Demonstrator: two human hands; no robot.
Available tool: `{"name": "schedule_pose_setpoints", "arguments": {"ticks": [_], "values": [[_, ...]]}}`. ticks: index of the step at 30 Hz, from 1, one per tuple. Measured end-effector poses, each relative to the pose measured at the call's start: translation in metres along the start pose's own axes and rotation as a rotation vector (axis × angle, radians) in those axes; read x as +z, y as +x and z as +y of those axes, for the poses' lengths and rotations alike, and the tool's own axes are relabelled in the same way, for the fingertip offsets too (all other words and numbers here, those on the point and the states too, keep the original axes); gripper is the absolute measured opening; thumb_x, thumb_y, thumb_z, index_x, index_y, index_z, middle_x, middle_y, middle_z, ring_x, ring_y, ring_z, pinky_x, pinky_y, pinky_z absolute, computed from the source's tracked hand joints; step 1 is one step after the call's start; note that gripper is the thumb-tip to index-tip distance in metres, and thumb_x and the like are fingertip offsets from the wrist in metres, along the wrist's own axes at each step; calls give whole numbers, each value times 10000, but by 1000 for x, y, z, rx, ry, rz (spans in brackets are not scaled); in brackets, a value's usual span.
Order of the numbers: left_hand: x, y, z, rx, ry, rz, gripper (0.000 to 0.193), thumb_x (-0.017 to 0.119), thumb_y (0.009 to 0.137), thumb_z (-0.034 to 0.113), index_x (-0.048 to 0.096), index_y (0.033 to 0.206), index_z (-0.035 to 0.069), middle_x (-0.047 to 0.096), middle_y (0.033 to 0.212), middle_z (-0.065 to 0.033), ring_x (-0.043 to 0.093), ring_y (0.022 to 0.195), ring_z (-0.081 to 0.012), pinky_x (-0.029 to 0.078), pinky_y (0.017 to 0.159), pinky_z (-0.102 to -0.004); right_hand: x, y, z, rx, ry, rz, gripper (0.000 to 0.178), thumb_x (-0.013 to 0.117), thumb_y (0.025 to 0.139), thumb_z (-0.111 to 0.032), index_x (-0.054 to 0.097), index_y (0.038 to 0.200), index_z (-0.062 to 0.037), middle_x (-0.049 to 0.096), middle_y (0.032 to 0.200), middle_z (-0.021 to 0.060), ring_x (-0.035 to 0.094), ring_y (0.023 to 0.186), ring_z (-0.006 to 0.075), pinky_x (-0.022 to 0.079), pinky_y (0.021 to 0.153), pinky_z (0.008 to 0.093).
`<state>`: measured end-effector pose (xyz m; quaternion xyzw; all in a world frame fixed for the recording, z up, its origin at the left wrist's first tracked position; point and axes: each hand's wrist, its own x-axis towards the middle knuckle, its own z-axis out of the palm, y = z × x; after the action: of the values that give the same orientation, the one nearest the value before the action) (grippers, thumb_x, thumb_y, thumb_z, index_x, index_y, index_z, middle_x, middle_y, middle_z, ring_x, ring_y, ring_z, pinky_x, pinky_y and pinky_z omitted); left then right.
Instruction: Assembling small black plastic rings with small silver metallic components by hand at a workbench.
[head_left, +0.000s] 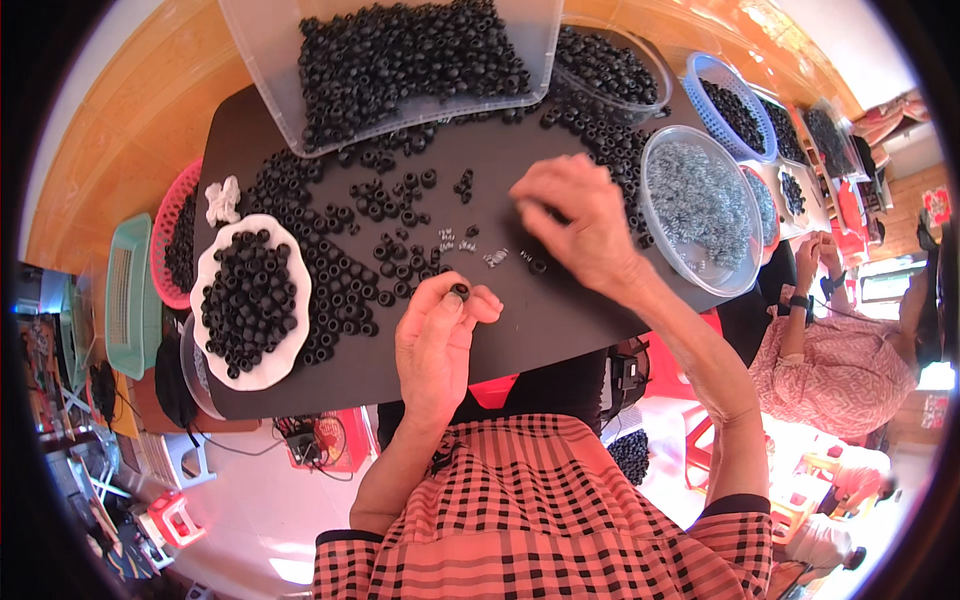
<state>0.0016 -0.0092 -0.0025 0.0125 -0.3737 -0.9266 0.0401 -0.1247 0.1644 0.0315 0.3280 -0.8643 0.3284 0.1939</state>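
Note:
My left hand (436, 340) is raised at the table's near edge, its thumb and fingers closed on a small black ring-shaped piece (459, 291) with the hole facing up. Over the table to the right, my right hand (583, 222) is bent with its fingers curled down; a dark spot shows between thumb and fingers, but I cannot make out what it is. Between the hands lie a few small silver coil springs (497, 258). One loose black piece (537, 267) rests just below my right fingers. More black pieces (400, 260) are scattered farther left.
A clear bin (545, 60) of black pieces stands at the back. On the left is a white scalloped plate (302, 325) heaped with them. A clear tub (650, 190) full of springs sits at right, near a blue basket (765, 120). Another person (835, 370) works farther right.

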Motion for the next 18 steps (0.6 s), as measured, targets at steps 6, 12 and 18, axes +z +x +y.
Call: {"name": "schedule_pose_setpoints", "arguments": {"ticks": [6,12,18], "values": [[-2,-2,1,4,-4,16,212,486,988,105,548,1132,-37,651,845,-123,604,945,-248,465,884,-378,-6,3,-14,50,112,-111,120,666,780,-56,688,891,-96,638,832,35,587,792,230,403,707,361],[-1,-3,2,5,-8,23,212,479,992,106,547,1131,-38,649,847,-127,601,943,-243,469,877,-370,13,0,-27,-77,149,-281,95,678,785,-89,687,880,-85,608,795,33,570,806,224,390,722,369],[2,-7,4,-14,2,46,206,477,994,104,552,1120,-40,647,846,-117,599,931,-237,472,873,-360,23,4,-33,-115,-45,-380,147,719,753,-101,683,893,-74,602,813,41,560,816,220,377,704,370]]}}
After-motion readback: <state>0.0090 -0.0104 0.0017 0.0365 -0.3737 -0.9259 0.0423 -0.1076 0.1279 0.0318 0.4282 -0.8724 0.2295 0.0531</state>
